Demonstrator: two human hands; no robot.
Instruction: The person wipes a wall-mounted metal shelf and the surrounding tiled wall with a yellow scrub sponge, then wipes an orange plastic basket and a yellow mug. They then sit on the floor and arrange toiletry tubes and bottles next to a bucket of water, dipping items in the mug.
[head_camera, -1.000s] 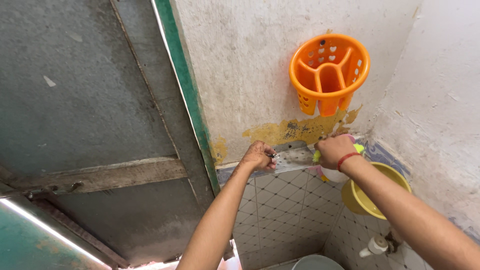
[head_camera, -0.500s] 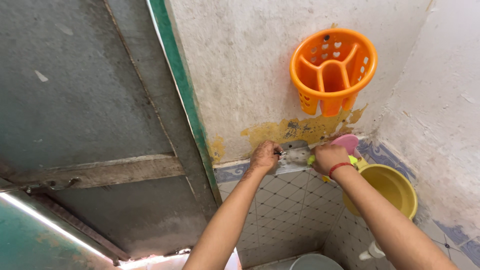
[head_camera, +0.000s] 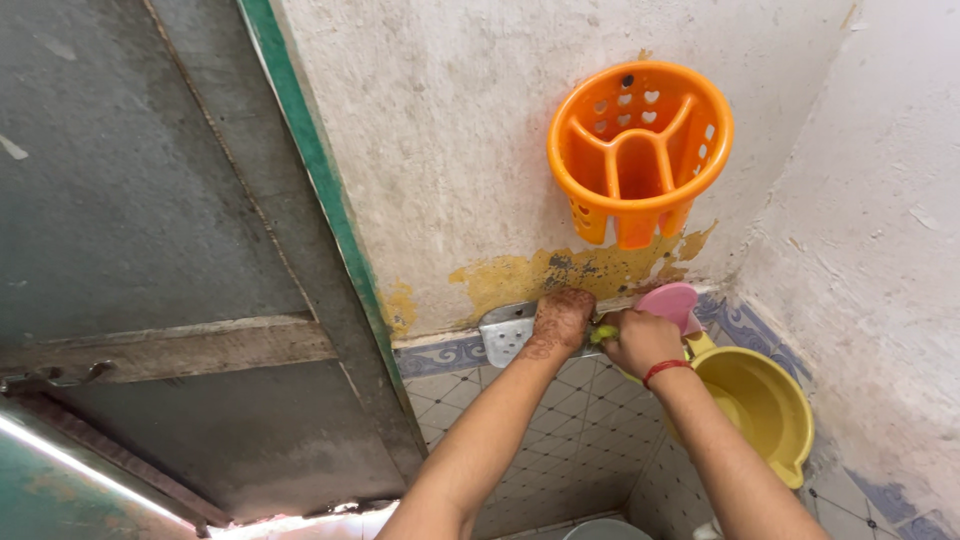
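While the left hand (head_camera: 560, 318) lies knuckles-up on the perforated metal shelf (head_camera: 505, 335) at the centre of the frame, the right hand (head_camera: 640, 340) is closed around a yellow-green scrubber (head_camera: 602, 333) just beside it. The left hand's fingers are curled against the shelf; whether they grip anything cannot be told. The shelf is fixed to the wall where the white plaster meets the patterned tiles (head_camera: 560, 420), its long axis running level from left to right, its flat face turned upward. Judging by the grey bare metal showing at its left end, that part looks wiped, while the stretch under the hands and toward the pink dish (head_camera: 668, 302) appears still in hand. An orange wall holder (head_camera: 638, 145) hangs above, and a yellow bucket (head_camera: 770, 410) sits lower right.
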